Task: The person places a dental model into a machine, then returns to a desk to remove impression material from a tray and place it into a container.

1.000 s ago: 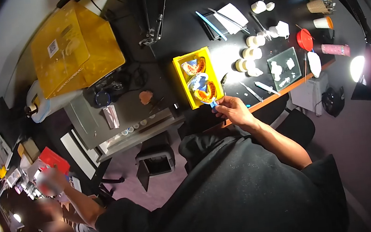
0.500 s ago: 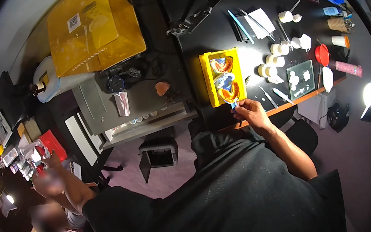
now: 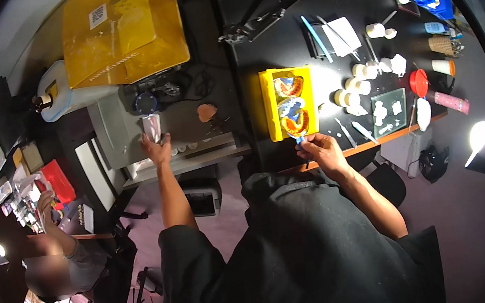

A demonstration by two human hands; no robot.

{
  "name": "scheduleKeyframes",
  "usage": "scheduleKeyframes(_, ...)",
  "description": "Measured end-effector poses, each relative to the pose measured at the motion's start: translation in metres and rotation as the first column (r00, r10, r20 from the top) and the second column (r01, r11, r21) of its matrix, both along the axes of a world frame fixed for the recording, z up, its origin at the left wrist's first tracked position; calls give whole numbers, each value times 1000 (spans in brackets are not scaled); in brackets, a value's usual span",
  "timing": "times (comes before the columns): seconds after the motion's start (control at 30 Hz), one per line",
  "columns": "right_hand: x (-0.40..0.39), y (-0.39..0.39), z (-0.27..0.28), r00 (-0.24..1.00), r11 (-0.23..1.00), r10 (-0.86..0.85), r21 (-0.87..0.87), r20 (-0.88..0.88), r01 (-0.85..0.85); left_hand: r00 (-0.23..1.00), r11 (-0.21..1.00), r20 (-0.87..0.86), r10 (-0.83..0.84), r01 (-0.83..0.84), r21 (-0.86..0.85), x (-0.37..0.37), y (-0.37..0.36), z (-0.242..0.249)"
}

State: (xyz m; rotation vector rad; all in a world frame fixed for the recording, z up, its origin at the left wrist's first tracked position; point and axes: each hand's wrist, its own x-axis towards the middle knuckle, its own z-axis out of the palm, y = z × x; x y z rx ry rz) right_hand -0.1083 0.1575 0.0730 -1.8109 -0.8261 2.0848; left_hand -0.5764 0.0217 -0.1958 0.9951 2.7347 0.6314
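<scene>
On the grey surface, my left hand (image 3: 159, 152) has its thumb and fingers closed around the lower end of a small whitish-pink packet (image 3: 152, 126). My right hand (image 3: 322, 152) pinches the blue handle of a dental impression tray (image 3: 295, 125) filled with orange material. That tray rests at the near end of a yellow box (image 3: 271, 102). A second orange dental impression (image 3: 289, 87) lies at the box's far end, with blue and whitish pieces between the two.
Right of the box are several white jars (image 3: 358, 86), a glass plate (image 3: 389, 112) with white lumps, a red bowl (image 3: 419, 83) and thin tools (image 3: 346, 132). A large amber-covered machine (image 3: 126, 38) stands at the back left. Another person (image 3: 65, 258) works at the left bench.
My left hand has come from the left bench across to the packet. My right hand stays at the tray handle. The view has shifted slightly, and the other person's arm has moved.
</scene>
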Motion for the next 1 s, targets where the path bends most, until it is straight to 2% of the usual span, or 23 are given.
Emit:
scheduleKeyframes(0.1, 1, 2, 0, 1000, 1000, 5, -19, -15, -5, 984, 975, -120, 133, -152, -164, 36, 19, 13)
scheduleKeyframes(0.2, 0, 3, 1, 1000, 999, 10, -51, -28, -12, 976, 964, -86, 201, -213, -162, 27, 28, 6)
scheduleKeyframes(0.3, 5, 2, 3, 978, 985, 171, 2, 121, -173, 959, 940, 86, 269, -242, -239, 29, 42, 44)
scheduleKeyframes(0.33, 5, 2, 2, 960, 972, 228, 16, 162, -233, 972, 967, -90, 218, -228, -115, 31, 40, 47)
scheduleKeyframes(0.4, 13, -3, 4, 867, 888, 313, 206, 387, -412, 945, 946, -44, 323, -324, -14, 35, 40, 70)
scheduleKeyframes(0.47, 18, -5, 19, 798, 808, 332, 285, 503, -516, 952, 948, -36, 304, -298, 115, 49, 36, 102)
scheduleKeyframes(0.5, 17, -4, 32, 803, 811, 347, 274, 485, -516, 957, 943, -31, 289, -279, 180, 58, 33, 120)
scheduleKeyframes(0.6, 7, -3, 62, 836, 818, 364, 288, 412, -498, 982, 911, 76, 174, -190, 367, 107, 37, 180)
scheduleKeyframes(0.67, 0, -6, 70, 873, 813, 357, 351, 332, -465, 931, 867, 355, 83, -244, 435, 146, 42, 210)
scheduleKeyframes(0.77, -17, -3, 85, 896, 747, 356, 495, 267, -444, 873, 825, 420, -248, -37, 565, 215, 61, 258)
scheduleKeyframes(0.8, -23, -1, 90, 906, 716, 347, 554, 243, -423, 824, 786, 414, -386, 60, 616, 238, 68, 276)
scheduleKeyframes(0.83, -28, 0, 94, 925, 668, 346, 651, 157, -361, 758, 795, 455, -467, 136, 591, 261, 71, 296)
scheduleKeyframes(0.9, -29, -1, 94, 946, 685, 312, 671, 83, -285, 625, 751, 491, -606, 248, 611, 297, 74, 313)
scheduleKeyframes(0.93, -29, -2, 93, 954, 696, 295, 674, 47, -248, 562, 708, 487, -668, 278, 650, 314, 74, 317)
scheduleKeyframes(0.97, -20, -2, 90, 945, 742, 308, 595, 106, -309, 496, 661, 479, -724, 303, 687, 326, 74, 319)
scheduleKeyframes(1.0, -15, -4, 87, 974, 821, 222, 533, 33, -205, 425, 610, 466, -776, 322, 724, 331, 75, 319)
